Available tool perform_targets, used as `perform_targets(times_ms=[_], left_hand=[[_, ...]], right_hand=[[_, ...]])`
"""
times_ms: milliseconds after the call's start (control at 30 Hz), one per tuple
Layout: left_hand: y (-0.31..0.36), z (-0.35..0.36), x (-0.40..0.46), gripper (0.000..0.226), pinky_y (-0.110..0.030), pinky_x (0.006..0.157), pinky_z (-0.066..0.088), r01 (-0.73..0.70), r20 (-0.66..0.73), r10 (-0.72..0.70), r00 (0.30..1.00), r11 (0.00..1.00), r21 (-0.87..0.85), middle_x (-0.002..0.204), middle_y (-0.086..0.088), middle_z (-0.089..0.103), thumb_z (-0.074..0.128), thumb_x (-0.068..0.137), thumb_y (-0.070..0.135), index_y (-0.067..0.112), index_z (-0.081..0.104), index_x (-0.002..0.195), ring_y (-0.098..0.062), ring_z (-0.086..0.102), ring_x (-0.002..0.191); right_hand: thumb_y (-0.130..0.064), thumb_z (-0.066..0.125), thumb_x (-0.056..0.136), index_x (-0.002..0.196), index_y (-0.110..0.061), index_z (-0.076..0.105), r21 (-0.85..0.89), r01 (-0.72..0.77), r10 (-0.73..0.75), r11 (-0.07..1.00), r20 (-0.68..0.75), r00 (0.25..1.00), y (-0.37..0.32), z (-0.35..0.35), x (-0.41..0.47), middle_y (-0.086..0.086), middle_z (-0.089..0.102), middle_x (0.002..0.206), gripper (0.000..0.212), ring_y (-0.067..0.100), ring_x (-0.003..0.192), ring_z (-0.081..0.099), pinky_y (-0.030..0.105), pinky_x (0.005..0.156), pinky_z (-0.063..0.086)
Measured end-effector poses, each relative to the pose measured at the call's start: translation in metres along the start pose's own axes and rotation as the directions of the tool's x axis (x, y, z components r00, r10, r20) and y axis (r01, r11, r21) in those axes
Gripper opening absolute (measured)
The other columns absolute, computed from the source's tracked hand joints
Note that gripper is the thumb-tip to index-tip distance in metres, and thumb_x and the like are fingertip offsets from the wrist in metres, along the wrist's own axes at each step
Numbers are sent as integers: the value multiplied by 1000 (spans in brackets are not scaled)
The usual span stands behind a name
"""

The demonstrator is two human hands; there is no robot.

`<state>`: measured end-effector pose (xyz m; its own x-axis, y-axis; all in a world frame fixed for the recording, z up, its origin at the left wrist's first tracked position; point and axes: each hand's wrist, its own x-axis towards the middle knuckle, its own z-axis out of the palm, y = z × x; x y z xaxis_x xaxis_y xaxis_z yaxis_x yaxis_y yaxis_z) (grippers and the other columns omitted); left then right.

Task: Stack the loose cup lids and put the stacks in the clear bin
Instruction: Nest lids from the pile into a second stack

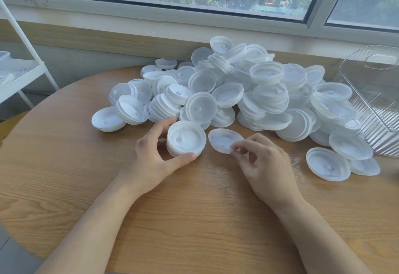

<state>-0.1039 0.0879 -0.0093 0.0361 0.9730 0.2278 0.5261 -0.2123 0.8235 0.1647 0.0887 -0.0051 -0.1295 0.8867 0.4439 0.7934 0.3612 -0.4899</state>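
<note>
A large heap of translucent white cup lids [248,92] covers the far half of the round wooden table [194,219]. My left hand [153,159] grips a short stack of lids [185,138] standing on the table, thumb at its near side and fingers at its far side. Just to the right, my right hand [265,161] pinches the near rim of a single lid [223,139], which is tilted and held just above the tabletop. The clear ribbed bin [375,101] stands at the table's right edge, tipped toward the heap; I see no lids in it.
Two loose lids [328,163] lie on the table near the bin's front. A white shelf unit [17,72] stands to the left of the table. A window sill and wall run right behind the heap. Bare wood stretches under my forearms.
</note>
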Motion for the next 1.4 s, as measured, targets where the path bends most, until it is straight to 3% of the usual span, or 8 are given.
perform_targets(times_ms=[133, 233, 467, 600, 767, 933, 1300, 1400], left_hand=[[3, 4, -1, 81, -7, 97, 42, -5, 13, 5, 1000, 1000, 17, 128, 37, 61, 83, 64, 69, 52, 51, 136, 8, 59, 118], [6, 9, -2, 91, -22, 102, 47, -7, 34, 7, 999, 1000, 24, 134, 35, 60, 85, 65, 70, 46, 49, 145, 3, 60, 120], [18, 17, -6, 86, -8, 99, 44, -69, 71, 68, 995, 997, 15, 129, 33, 64, 88, 68, 60, 39, 53, 144, 8, 58, 122], [19, 15, -7, 84, -10, 100, 44, -81, 81, 80, 993, 997, 4, 128, 33, 64, 88, 69, 59, 40, 53, 143, 6, 59, 123], [17, 14, -7, 92, -10, 100, 43, -70, 82, 70, 994, 998, -8, 134, 32, 61, 83, 70, 71, 46, 45, 150, 7, 58, 122], [15, 13, -8, 89, -6, 97, 41, -57, 85, 56, 995, 998, 13, 138, 29, 60, 73, 69, 84, 52, 46, 148, 14, 56, 119], [13, 13, -6, 91, -11, 103, 43, -46, 104, 45, 994, 999, 11, 141, 31, 58, 71, 67, 82, 50, 46, 149, 10, 56, 125], [16, 16, -6, 89, -6, 99, 40, -52, 101, 51, 994, 999, 10, 139, 31, 59, 75, 71, 79, 48, 48, 149, 16, 55, 120]], right_hand=[[-26, 75, 96, 100, -28, 78, 114, 31, -7, 993, -209, 978, -11, -4, 0, -16, 61, 92, 5, 13, 71, 57, 35, 62, 50], [-26, 72, 100, 104, -25, 80, 127, 165, -136, 978, -208, 969, -19, 0, -1, -13, 61, 94, 9, 10, 71, 56, 35, 61, 50], [-23, 69, 101, 100, -22, 76, -66, 397, -401, 916, -80, 913, -22, 8, -5, -6, 61, 95, 7, 15, 71, 55, 36, 61, 49], [-25, 66, 101, 103, -23, 75, -58, 391, -394, 919, -49, 918, -24, 7, -6, -7, 59, 98, 9, 15, 77, 56, 36, 64, 50], [-49, 53, 104, 141, -26, 62, 99, 171, -173, 980, 16, 985, -24, 4, -4, -7, 51, 123, 45, 12, 116, 54, 24, 100, 44], [-59, 38, 105, 157, -30, 44, 95, 67, -83, 993, 176, 981, -19, 11, -3, -11, 46, 143, 60, 9, 137, 44, 30, 113, 39], [-59, 47, 101, 156, -35, 43, 135, 15, -48, 991, 247, 968, -18, 8, -2, -21, 47, 137, 60, 1, 125, 48, 23, 106, 41], [-59, 53, 101, 154, -36, 45, 82, 26, -44, 996, 218, 975, -15, -1, -4, -22, 48, 131, 58, 2, 113, 51, 24, 95, 45]])
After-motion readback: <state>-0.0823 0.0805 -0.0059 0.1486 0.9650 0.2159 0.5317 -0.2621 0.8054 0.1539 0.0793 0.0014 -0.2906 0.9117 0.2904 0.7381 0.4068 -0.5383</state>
